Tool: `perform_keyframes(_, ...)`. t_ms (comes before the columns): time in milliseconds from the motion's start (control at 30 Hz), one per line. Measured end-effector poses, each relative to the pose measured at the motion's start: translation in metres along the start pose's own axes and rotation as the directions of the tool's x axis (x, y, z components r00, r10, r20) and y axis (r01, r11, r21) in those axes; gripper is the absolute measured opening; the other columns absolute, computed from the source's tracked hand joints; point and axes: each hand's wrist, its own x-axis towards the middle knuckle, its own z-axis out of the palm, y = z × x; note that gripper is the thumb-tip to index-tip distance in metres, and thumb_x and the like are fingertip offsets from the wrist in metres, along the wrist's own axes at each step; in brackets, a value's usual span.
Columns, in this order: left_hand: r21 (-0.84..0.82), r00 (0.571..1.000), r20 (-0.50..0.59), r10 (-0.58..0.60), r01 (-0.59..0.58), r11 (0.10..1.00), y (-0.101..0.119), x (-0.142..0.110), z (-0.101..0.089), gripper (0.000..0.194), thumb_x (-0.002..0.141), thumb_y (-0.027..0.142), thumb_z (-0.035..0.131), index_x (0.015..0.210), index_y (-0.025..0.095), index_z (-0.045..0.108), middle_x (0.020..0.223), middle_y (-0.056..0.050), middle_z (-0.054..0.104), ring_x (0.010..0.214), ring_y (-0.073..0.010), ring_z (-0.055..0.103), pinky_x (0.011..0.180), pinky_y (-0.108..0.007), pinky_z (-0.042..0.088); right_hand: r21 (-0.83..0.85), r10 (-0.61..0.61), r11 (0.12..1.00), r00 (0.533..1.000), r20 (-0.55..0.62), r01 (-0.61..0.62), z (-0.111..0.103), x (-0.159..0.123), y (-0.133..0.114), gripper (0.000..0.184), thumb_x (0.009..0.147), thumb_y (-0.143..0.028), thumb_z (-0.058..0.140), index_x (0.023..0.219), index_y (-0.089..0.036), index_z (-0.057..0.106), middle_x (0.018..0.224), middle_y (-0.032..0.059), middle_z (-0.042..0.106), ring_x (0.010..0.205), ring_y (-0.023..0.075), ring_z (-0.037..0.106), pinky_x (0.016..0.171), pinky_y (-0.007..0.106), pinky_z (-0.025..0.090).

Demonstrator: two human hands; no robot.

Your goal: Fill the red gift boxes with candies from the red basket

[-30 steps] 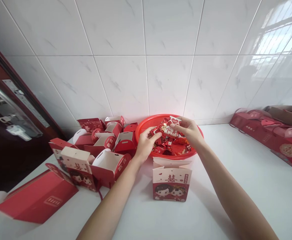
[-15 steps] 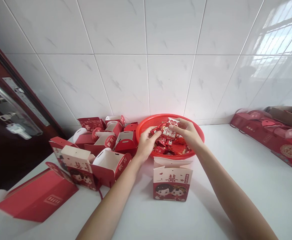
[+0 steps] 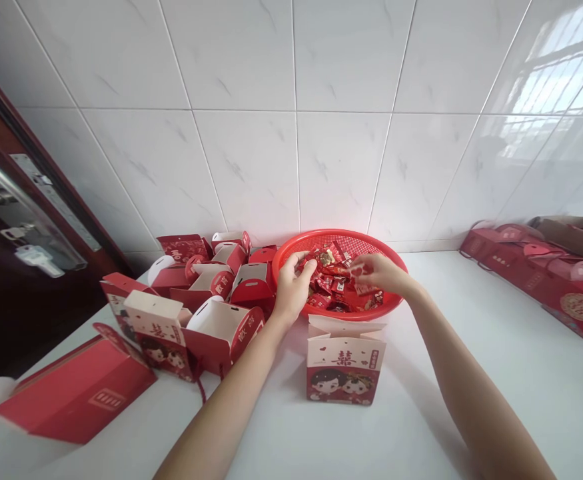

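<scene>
Inside the round red plastic basket [image 3: 401, 261] lie several wrapped candies [image 3: 338, 288], mostly in red wrappers. My left hand [image 3: 294, 285] is at the basket's left side, with its thumb and fingers curled around a red-wrapped candy mostly hidden by them. Over the right part of the candies is my right hand [image 3: 378, 275], fingers bent down and smeared by motion; whether it holds a candy is unclear. A cream and red paper gift box [image 3: 345, 363] with two cartoon faces stands upright between my forearms, its top flaps up.
Several red and cream boxes [image 3: 216, 320] crowd the left, some with tops open. Nearer lies a red box [image 3: 78, 393] on its side. A long red carton [image 3: 526, 263] with boxes inside stands at right. The tiled wall [image 3: 341, 173] rises behind the basket.
My right hand has moved away from my left and down into the candies. The white packet with a heart that it held is out of sight. My left hand has barely moved.
</scene>
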Motion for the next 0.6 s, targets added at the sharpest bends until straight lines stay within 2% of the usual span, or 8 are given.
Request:
perform_keyframes(100,0.015,1.0,-0.007,0.014,-0.014,1.0,0.0,0.0,0.0,0.023,0.081,0.03,0.069,0.102,0.019,0.07,0.108,-0.006,0.074,0.106,-0.0232,0.067,0.096,-0.034,0.05,-0.096,0.026,0.995,0.996,0.085,-0.018,0.007,-0.001,0.006,0.046,0.057,-0.016,0.08,0.102,-0.024,0.077,0.094,0.0084,0.076,0.087,0.0306,0.069,0.072,0.038,0.053)
perform_keyframes(167,0.012,1.0,0.001,0.016,-0.016,1.0,-0.001,0.0,0.0,0.024,0.082,0.031,0.068,0.103,0.019,0.07,0.106,-0.006,0.074,0.102,-0.0226,0.068,0.094,-0.034,0.05,-0.183,0.011,0.983,0.977,0.212,0.028,0.015,-0.002,0.001,0.058,0.059,-0.018,0.08,0.115,-0.031,0.077,0.103,0.006,0.077,0.091,0.0295,0.069,0.075,0.036,0.052)
perform_keyframes(200,0.007,1.0,0.008,0.011,-0.011,1.0,-0.002,0.0,-0.001,0.025,0.082,0.032,0.068,0.103,0.019,0.07,0.104,-0.005,0.074,0.1,-0.0222,0.068,0.092,-0.034,0.051,-0.228,0.0,0.971,0.952,0.307,0.073,0.019,-0.003,-0.002,0.059,0.063,-0.02,0.078,0.12,-0.035,0.075,0.108,0.0042,0.077,0.094,0.0286,0.07,0.076,0.035,0.052)
perform_keyframes(267,-0.001,1.0,0.016,-0.006,0.006,1.0,-0.003,0.0,-0.001,0.026,0.082,0.033,0.069,0.104,0.019,0.07,0.1,-0.005,0.074,0.095,-0.0216,0.068,0.089,-0.033,0.051,-0.291,-0.013,0.94,0.87,0.493,0.179,0.025,-0.004,-0.011,0.056,0.073,-0.021,0.07,0.126,-0.04,0.072,0.116,0.0004,0.076,0.1,0.0273,0.07,0.081,0.035,0.052)
perform_keyframes(333,-0.006,1.0,0.01,-0.016,0.016,1.0,-0.004,0.0,-0.001,0.026,0.08,0.033,0.07,0.103,0.019,0.071,0.097,-0.004,0.074,0.094,-0.0216,0.068,0.086,-0.032,0.052,-0.308,-0.011,0.921,0.808,0.589,0.237,0.028,-0.005,-0.018,0.053,0.079,-0.018,0.061,0.125,-0.042,0.073,0.119,-0.002,0.076,0.104,0.0266,0.07,0.084,0.036,0.051)
perform_keyframes(400,-0.005,1.0,0.001,-0.013,0.013,1.0,-0.003,0.0,-0.002,0.026,0.079,0.033,0.071,0.102,0.019,0.071,0.096,-0.004,0.074,0.095,-0.0221,0.068,0.086,-0.032,0.052,-0.303,-0.014,0.922,0.801,0.598,0.243,0.028,-0.005,-0.021,0.05,0.078,-0.016,0.06,0.119,-0.04,0.076,0.115,-0.0023,0.077,0.1,0.0262,0.07,0.082,0.035,0.051)
perform_keyframes(600,0.019,1.0,0.006,-0.008,0.008,1.0,0.001,-0.001,-0.001,0.026,0.081,0.031,0.069,0.104,0.019,0.071,0.106,-0.006,0.075,0.098,-0.022,0.068,0.091,-0.034,0.051,-0.283,-0.026,0.936,0.843,0.537,0.209,0.025,-0.003,-0.017,0.038,0.065,-0.007,0.063,0.088,-0.031,0.081,0.09,0.0014,0.078,0.079,0.0233,0.069,0.061,0.029,0.047)
